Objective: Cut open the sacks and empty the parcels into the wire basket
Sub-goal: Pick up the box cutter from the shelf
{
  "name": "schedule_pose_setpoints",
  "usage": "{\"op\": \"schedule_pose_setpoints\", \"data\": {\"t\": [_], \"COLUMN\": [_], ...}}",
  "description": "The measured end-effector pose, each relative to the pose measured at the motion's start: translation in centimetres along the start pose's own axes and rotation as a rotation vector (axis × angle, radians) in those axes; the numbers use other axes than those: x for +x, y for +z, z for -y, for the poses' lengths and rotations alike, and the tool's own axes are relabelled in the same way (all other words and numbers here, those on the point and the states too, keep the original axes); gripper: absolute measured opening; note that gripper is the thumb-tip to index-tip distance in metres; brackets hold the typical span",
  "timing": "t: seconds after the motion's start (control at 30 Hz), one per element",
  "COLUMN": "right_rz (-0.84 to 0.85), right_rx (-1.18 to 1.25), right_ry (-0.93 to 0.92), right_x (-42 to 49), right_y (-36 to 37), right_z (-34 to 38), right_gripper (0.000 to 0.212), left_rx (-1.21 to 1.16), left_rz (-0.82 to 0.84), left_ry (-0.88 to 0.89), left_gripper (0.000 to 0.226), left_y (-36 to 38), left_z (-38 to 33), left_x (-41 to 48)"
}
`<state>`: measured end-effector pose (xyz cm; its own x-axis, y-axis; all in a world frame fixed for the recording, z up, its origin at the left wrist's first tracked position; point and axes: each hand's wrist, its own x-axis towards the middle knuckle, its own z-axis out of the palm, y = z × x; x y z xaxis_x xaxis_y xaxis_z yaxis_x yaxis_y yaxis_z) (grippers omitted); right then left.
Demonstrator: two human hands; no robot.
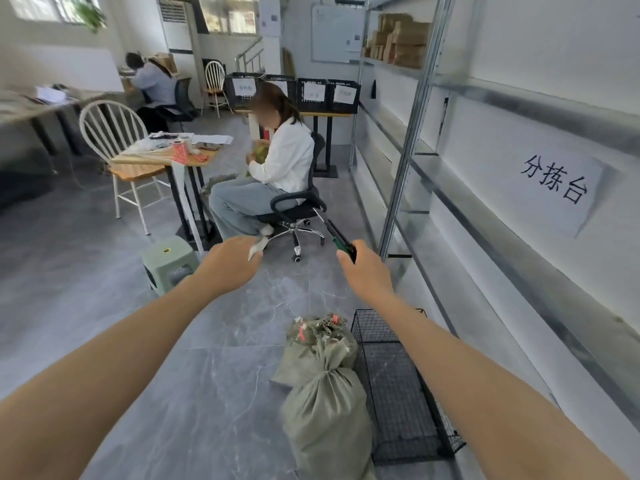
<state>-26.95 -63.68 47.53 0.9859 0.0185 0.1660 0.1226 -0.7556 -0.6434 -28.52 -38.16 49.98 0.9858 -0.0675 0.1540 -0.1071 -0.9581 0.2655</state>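
Sacks (325, 393) stand tied beside the wire basket (398, 393); the right hand (363, 268) grips a cutter (341, 239), the left hand (232, 263) pinches what may be a paper scrap (257, 249).

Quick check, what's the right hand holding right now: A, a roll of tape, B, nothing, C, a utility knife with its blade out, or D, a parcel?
C: the right hand grips a green-and-black utility knife with its blade extended, pointing away above the sacks.
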Motion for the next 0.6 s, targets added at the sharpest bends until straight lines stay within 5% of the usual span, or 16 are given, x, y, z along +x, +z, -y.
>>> {"op": "schedule_pose_setpoints", "data": {"t": [0.6], "right_rz": [0.137], "right_rx": [0.052], "right_ry": [-0.121], "right_x": [9.7], "right_y": [17.0], "right_z": [17.6], "right_gripper": [0.028], "left_rx": [0.001], "left_rz": [-0.08], "left_ry": [-0.211], "left_gripper": [0.037], "left_y": [-4.5], "left_z": [21.4], "left_x": [2.5]}}
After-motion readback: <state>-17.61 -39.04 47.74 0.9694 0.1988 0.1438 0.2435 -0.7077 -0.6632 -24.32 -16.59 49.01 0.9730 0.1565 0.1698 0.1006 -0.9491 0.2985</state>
